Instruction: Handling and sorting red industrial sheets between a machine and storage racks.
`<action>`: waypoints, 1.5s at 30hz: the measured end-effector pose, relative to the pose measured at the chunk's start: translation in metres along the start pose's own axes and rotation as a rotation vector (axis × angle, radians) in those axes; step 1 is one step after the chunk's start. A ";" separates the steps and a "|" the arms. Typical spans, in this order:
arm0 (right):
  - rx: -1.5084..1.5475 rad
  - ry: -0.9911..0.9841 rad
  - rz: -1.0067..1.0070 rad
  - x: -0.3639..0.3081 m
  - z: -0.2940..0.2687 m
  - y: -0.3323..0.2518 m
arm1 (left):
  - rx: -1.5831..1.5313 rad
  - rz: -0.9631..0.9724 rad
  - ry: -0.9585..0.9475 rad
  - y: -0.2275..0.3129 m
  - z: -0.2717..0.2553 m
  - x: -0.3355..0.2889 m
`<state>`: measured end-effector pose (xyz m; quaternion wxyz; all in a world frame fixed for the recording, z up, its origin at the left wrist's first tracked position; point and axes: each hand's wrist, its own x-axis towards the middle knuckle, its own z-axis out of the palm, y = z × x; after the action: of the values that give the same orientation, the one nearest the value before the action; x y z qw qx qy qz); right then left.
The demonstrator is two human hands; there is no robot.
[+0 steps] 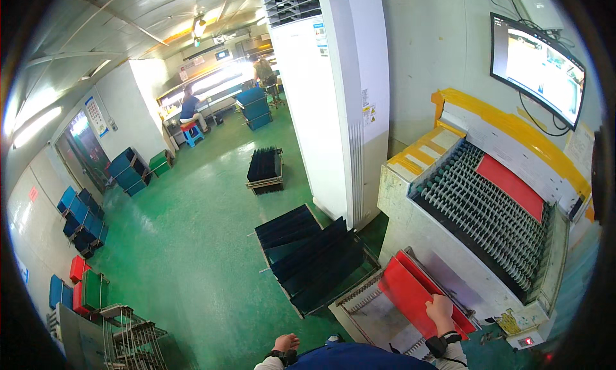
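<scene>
My right hand (440, 313) is closed on the upper edge of a red panel (405, 299), which leans in a slotted rack (366, 304) at the lower right. Just behind that panel, on the machine side, stands a second red panel (418, 272). Low in the middle, my left hand (287, 343) hangs above the green floor, its fingers curled in with nothing visible in them. Another red panel (511, 187) lies flat on the far part of the roller conveyor (478, 210), which is to the right of the rack.
Racks of dark panels (324, 258) stand on the floor left of my rack, below a tall white air conditioner (327, 100). One more dark-panel rack (265, 168) sits farther off. A metal rack (131, 338) and coloured panels (86, 222) line the left. Two people work at a far bench.
</scene>
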<state>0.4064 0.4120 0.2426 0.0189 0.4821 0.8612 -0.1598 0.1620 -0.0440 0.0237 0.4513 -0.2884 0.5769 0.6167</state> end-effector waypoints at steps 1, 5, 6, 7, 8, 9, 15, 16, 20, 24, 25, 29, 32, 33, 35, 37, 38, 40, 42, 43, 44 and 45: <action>0.005 0.000 0.002 0.000 0.000 -0.001 | -0.003 0.003 -0.001 0.000 0.000 0.000; -0.010 -0.018 0.010 0.004 -0.010 -0.011 | 0.006 0.010 -0.012 0.013 0.001 0.003; -0.004 -0.006 0.010 0.003 -0.008 -0.011 | 0.014 0.002 -0.016 0.015 0.000 0.004; 0.002 0.005 0.010 0.003 -0.005 -0.009 | 0.015 -0.003 -0.027 0.016 -0.001 0.004; 0.008 0.017 0.009 0.003 -0.003 -0.008 | 0.016 -0.008 -0.038 0.017 -0.003 0.005; -0.004 0.008 0.008 0.003 -0.003 -0.008 | 0.018 -0.013 -0.049 0.017 -0.005 0.006; -0.027 -0.021 -0.004 0.002 0.002 -0.009 | 0.075 0.005 -0.020 0.015 -0.016 0.014; -0.023 -0.023 -0.006 0.001 0.002 -0.010 | 0.068 -0.005 -0.023 0.015 -0.019 0.015; -0.003 -0.020 -0.004 -0.002 0.004 -0.011 | 0.065 -0.018 -0.029 0.015 -0.024 0.017; 0.002 0.001 -0.010 -0.005 0.007 -0.011 | 0.030 0.021 -0.026 0.015 -0.024 0.007; 0.012 0.014 -0.017 -0.008 0.005 -0.013 | 0.024 0.021 -0.014 0.016 -0.023 0.004; 0.017 -0.002 0.004 -0.010 0.001 -0.019 | 0.014 0.021 0.013 0.021 -0.029 -0.001; -0.013 0.022 0.006 -0.014 -0.003 -0.022 | -0.003 0.012 -0.011 0.024 -0.036 -0.001; -0.013 0.034 0.002 -0.014 -0.007 -0.022 | -0.012 0.007 -0.024 0.024 -0.038 -0.001; -0.014 0.060 -0.002 -0.015 -0.021 -0.024 | -0.022 0.023 -0.114 0.026 -0.042 -0.002; -0.019 0.050 -0.019 -0.018 -0.045 -0.031 | -0.043 0.015 -0.134 0.025 -0.043 -0.003; -0.023 0.047 -0.022 -0.021 -0.058 -0.032 | -0.054 -0.003 -0.114 0.025 -0.039 -0.003; 0.010 0.103 -0.020 -0.026 -0.076 -0.030 | -0.063 -0.022 -0.108 0.025 -0.037 -0.001; 0.029 0.096 -0.011 -0.034 -0.103 -0.034 | -0.055 -0.029 -0.138 0.023 -0.039 0.004; 0.050 0.127 -0.013 -0.037 -0.112 -0.033 | -0.031 -0.033 -0.119 0.022 -0.040 0.009; 0.072 0.161 -0.015 -0.040 -0.120 -0.029 | -0.006 -0.035 -0.102 0.020 -0.042 0.017; 0.096 0.190 -0.025 -0.042 -0.126 -0.026 | 0.013 -0.035 -0.078 0.017 -0.047 0.024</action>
<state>0.4226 0.4017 0.3771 -0.0878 0.4847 0.8564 -0.1549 0.1291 -0.0833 0.0027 0.4861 -0.2713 0.5575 0.6158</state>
